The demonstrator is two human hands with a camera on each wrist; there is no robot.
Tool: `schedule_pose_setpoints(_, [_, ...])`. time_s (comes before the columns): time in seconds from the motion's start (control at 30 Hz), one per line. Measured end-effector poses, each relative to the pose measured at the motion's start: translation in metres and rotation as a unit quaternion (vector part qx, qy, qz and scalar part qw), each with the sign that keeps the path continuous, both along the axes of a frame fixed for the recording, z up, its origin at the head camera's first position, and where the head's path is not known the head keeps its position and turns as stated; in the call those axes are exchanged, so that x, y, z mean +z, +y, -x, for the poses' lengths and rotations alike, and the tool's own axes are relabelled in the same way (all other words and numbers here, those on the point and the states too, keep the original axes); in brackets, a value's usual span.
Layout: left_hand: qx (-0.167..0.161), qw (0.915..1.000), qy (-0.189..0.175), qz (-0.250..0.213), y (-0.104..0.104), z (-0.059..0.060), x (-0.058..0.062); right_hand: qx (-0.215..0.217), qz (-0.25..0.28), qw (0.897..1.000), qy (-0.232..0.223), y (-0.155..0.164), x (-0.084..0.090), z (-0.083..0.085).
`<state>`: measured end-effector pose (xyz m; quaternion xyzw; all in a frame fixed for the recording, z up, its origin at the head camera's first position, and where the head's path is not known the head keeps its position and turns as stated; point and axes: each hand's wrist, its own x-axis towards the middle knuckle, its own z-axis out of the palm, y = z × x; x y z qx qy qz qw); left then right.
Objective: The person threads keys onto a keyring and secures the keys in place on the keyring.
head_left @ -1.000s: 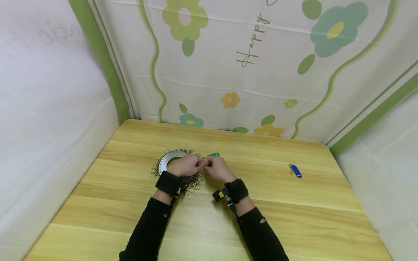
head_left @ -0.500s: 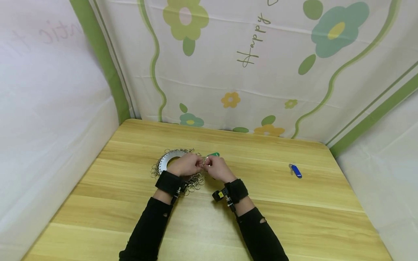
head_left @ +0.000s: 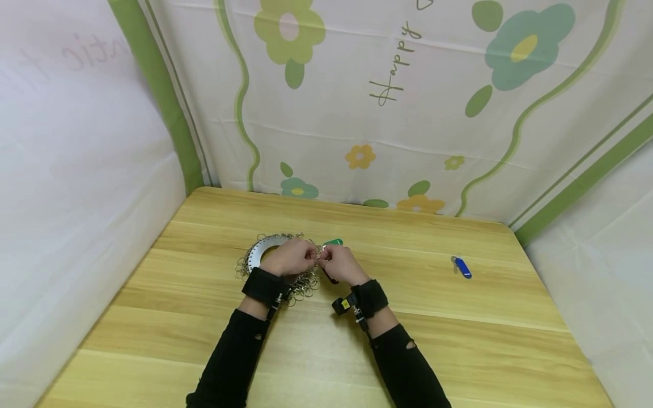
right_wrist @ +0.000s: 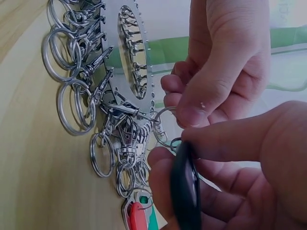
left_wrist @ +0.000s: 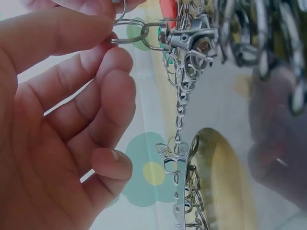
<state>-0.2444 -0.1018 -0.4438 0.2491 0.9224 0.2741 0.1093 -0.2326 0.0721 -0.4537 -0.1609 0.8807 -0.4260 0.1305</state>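
Note:
My left hand [head_left: 293, 258] pinches a split key ring [left_wrist: 132, 31] between thumb and fingertip. That ring is linked to a metal swivel clasp [left_wrist: 187, 38] at the edge of a flat, round silver plate [head_left: 260, 249] with an open middle. My right hand [head_left: 342, 265] holds a black key tag [right_wrist: 185, 191] by its top end, thumb and index finger meeting right at the ring in the right wrist view. The tag [head_left: 330, 276] hangs below my right hand in the head view. Fingertips of both hands come close together, partly covering the small ring of the tag.
Several clasps with key rings [right_wrist: 62, 55] fringe the plate. A red tag [right_wrist: 138, 215] and a green tag [head_left: 333, 242] lie by its right side. A blue key tag [head_left: 462, 267] with a key rests farther right on the wooden table [head_left: 459, 340]. Printed cloth walls stand around.
The black tag has come into view below my right hand, where it was mostly hidden before. Both hands stay nearly in place, with only small finger movements.

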Motion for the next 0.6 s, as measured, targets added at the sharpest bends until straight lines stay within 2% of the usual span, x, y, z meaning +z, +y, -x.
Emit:
schedule_pose_setpoints(0.3, [0.000, 0.9989, -0.048, 0.005, 0.0017, 0.0002, -0.0022, -0.008, -0.015, 1.000, 0.013, 0.0002, -0.0012, 0.0004])
schedule_pose_setpoints(0.6, [-0.007, 0.9988, -0.049, -0.002, 0.0011, -0.0001, -0.0009, -0.019, -0.017, 1.000, 0.015, 0.0005, -0.0013, 0.0002])
